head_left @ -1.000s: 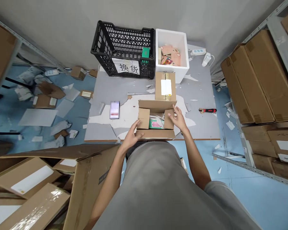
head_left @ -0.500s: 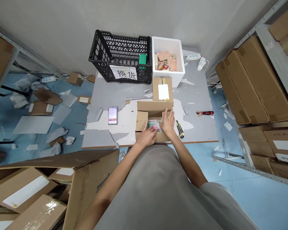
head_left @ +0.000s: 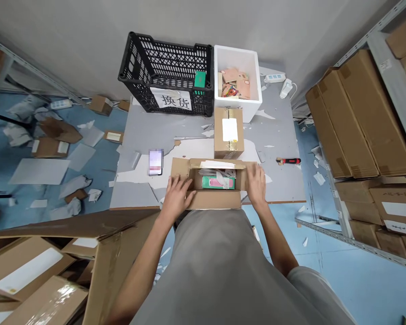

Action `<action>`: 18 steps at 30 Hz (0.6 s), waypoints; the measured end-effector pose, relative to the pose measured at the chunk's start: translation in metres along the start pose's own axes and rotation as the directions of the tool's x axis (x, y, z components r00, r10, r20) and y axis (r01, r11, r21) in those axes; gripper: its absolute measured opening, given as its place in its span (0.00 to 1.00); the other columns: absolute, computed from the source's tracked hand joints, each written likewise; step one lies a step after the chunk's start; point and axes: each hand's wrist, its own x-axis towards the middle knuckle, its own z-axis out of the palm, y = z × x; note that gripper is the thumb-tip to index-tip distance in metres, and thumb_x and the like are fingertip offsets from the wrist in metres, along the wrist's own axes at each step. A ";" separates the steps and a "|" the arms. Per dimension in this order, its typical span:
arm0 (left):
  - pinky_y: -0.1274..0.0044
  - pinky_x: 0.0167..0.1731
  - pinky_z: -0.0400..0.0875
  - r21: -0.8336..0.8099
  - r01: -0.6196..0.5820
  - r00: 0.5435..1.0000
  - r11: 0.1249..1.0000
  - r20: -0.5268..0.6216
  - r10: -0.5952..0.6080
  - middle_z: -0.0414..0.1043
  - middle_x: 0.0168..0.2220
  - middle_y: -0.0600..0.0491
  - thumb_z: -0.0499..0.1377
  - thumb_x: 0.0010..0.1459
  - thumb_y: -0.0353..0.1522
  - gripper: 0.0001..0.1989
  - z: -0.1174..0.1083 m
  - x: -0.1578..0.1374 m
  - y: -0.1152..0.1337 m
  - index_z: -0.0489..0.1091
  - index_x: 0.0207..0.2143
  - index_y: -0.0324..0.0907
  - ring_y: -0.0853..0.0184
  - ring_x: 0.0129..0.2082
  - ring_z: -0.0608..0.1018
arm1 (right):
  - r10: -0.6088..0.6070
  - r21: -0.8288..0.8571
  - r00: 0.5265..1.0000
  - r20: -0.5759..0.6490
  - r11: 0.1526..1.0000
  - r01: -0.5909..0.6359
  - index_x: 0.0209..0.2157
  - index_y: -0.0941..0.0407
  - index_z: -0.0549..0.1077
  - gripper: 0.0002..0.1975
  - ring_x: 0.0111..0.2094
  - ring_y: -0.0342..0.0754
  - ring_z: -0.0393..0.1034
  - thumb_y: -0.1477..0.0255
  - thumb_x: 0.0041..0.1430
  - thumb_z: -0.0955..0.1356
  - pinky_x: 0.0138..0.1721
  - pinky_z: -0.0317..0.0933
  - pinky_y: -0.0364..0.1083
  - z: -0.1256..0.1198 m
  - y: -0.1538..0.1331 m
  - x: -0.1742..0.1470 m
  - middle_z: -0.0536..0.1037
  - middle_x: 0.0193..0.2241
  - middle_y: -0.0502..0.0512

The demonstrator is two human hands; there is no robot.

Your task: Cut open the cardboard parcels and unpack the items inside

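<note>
An open cardboard box (head_left: 214,199) stands at the front edge of the table with its flaps folded outward. Inside lies a green and pink package (head_left: 208,182) with crumpled whitish wrapping (head_left: 219,173) over and behind it. On the left side flap rests my left hand (head_left: 176,197), its fingers spread and its thumb by the box wall. My right hand (head_left: 256,185) lies over the end of the right flap, with fingers extended and partly covering it. A taped box (head_left: 228,146) with a white label stands just behind the open one.
A black crate (head_left: 167,76) and a white foam box (head_left: 238,112) holding packets stand at the back. The phone (head_left: 155,162) lies left, a red-black cutter (head_left: 288,161) right. A large carton of parcels (head_left: 118,262) stands front left; stacked boxes (head_left: 358,117) fill the right shelf.
My hands have left the box's inside and moved apart to its side flaps. The box has been turned, its flaps spread wider. The yellow-black cutter beside my right hand is no longer seen there.
</note>
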 end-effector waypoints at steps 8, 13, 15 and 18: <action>0.37 0.81 0.55 0.036 0.031 0.989 0.999 0.146 -0.036 0.77 0.72 0.31 0.54 0.77 0.39 0.26 0.010 0.022 0.015 0.80 0.67 0.37 0.33 0.80 0.68 | -0.005 0.133 0.998 0.066 0.991 -0.004 0.69 0.56 0.81 0.26 0.66 0.65 0.80 0.62 0.84 0.62 0.61 0.79 0.57 0.002 -0.011 0.006 0.83 0.68 0.68; 0.33 0.81 0.52 0.138 0.020 0.973 0.990 0.225 -0.051 0.76 0.73 0.33 0.54 0.79 0.36 0.23 0.010 0.031 0.034 0.80 0.68 0.40 0.34 0.81 0.67 | -0.145 0.290 0.974 0.172 0.953 0.090 0.89 0.51 0.39 0.59 0.79 0.71 0.67 0.55 0.73 0.75 0.59 0.82 0.61 0.005 -0.005 0.017 0.41 0.89 0.65; 0.31 0.80 0.52 0.151 0.019 0.970 0.988 0.236 -0.055 0.75 0.73 0.34 0.54 0.79 0.34 0.23 0.010 0.035 0.037 0.79 0.69 0.42 0.34 0.82 0.66 | -0.204 0.308 0.955 0.215 0.942 0.132 0.89 0.49 0.34 0.69 0.81 0.76 0.63 0.54 0.67 0.81 0.63 0.80 0.65 0.012 -0.006 0.022 0.27 0.89 0.67; 0.29 0.79 0.51 0.166 0.026 0.964 0.986 0.256 -0.068 0.74 0.74 0.32 0.55 0.79 0.33 0.24 0.012 0.043 0.037 0.77 0.70 0.40 0.33 0.82 0.65 | -0.298 0.329 0.925 0.235 0.920 0.213 0.89 0.45 0.33 0.78 0.85 0.78 0.52 0.55 0.57 0.87 0.74 0.71 0.69 0.027 -0.008 0.029 0.17 0.87 0.65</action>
